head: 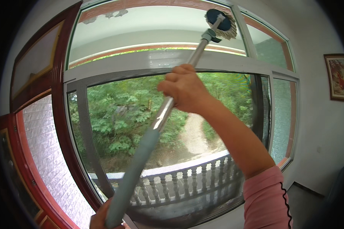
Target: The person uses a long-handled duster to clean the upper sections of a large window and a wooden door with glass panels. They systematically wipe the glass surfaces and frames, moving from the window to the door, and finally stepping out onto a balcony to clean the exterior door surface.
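A mop with a telescopic metal pole slants from low at the middle left up to the top right. My right hand is closed around the bare metal part of the pole. Lower down, my left hand grips the grey-green sleeve handle near its end; part of that hand is cut off by the picture's lower edge. The mop's round head, a dark blue disc with a pale string fringe, lies over the upper window pane, close to its right frame. Whether it presses on the glass I cannot tell.
Below is a sliding window with an insect screen, its light metal frame crossing above it. Outside stand a balustrade and green bushes. On the left, a red-brown wooden door stands open. A framed picture hangs on the right wall.
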Available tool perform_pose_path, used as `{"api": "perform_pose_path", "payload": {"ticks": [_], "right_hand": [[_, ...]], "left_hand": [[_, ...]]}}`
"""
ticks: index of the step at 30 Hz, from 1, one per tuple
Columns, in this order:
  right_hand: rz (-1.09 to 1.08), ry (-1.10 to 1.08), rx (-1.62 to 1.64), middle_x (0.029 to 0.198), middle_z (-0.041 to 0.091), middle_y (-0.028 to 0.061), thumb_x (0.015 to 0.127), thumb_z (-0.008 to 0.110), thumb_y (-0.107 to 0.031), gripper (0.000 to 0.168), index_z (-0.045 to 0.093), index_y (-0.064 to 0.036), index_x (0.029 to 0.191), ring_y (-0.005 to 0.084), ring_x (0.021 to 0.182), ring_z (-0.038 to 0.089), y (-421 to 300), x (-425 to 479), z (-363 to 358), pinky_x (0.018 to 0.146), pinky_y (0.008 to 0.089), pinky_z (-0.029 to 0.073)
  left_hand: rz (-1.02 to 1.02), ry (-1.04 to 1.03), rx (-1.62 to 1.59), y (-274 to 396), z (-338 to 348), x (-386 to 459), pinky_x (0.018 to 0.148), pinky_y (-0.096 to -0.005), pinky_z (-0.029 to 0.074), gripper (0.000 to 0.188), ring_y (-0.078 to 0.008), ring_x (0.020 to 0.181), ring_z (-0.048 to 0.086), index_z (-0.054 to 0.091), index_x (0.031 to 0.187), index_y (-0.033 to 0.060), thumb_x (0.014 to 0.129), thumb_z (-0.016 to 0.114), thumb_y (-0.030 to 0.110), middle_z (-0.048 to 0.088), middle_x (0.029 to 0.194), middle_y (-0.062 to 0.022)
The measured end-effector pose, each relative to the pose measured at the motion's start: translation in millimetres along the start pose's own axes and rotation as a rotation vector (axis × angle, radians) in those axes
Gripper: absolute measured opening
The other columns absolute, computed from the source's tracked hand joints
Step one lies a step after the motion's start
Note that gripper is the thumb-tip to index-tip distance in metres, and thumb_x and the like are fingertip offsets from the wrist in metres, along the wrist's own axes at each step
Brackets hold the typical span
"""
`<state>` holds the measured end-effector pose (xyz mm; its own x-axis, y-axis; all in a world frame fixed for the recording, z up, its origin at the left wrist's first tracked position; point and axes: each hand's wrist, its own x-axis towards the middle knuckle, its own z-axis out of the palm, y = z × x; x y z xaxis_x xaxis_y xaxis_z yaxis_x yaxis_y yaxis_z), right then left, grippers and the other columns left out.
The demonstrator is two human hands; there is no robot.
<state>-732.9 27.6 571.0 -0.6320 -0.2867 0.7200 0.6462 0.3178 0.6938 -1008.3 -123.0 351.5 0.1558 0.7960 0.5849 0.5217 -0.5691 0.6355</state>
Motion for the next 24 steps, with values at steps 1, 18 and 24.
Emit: {"api": "perform_pose_path", "payload": {"ticks": [1,18,24], "right_hand": [[-0.014,0.019,0.006,0.063,0.051,-0.0001,0.055,0.064,-0.013,0.014,0.055,-0.015,0.065,0.0206,0.073,0.052,-15.4,14.2,4.7,0.074,0.0365,0.037],[-0.337,0.079,0.338,0.063,0.057,-0.0015,0.064,0.058,-0.019,0.007,0.061,-0.014,0.059,0.0159,0.076,0.050,-222.7,161.1,66.1,0.081,0.0304,0.031],[-0.194,0.134,0.338,0.062,0.056,0.0011,0.058,0.060,-0.021,0.009,0.058,-0.012,0.060,0.0175,0.070,0.051,-182.0,102.7,29.2,0.079,0.0337,0.033]], "left_hand": [[0.166,0.049,0.034,-6.8,-12.6,-9.5,0.077,-0.0303,0.040,0.063,-0.0194,0.088,0.051,0.036,0.123,0.0001,0.067,0.062,0.010,0.054,0.099,-0.0131],[-0.441,0.375,-0.404,-55.9,-53.1,-177.0,0.043,-0.0193,0.038,0.059,-0.0098,0.055,0.049,0.032,0.115,0.0010,0.066,0.064,0.002,0.052,0.078,-0.0063],[-0.473,0.225,-0.082,-42.2,-59.9,-180.4,0.053,-0.0232,0.043,0.056,-0.0121,0.065,0.052,0.038,0.113,0.0020,0.066,0.066,0.006,0.053,0.080,-0.0059]]}}
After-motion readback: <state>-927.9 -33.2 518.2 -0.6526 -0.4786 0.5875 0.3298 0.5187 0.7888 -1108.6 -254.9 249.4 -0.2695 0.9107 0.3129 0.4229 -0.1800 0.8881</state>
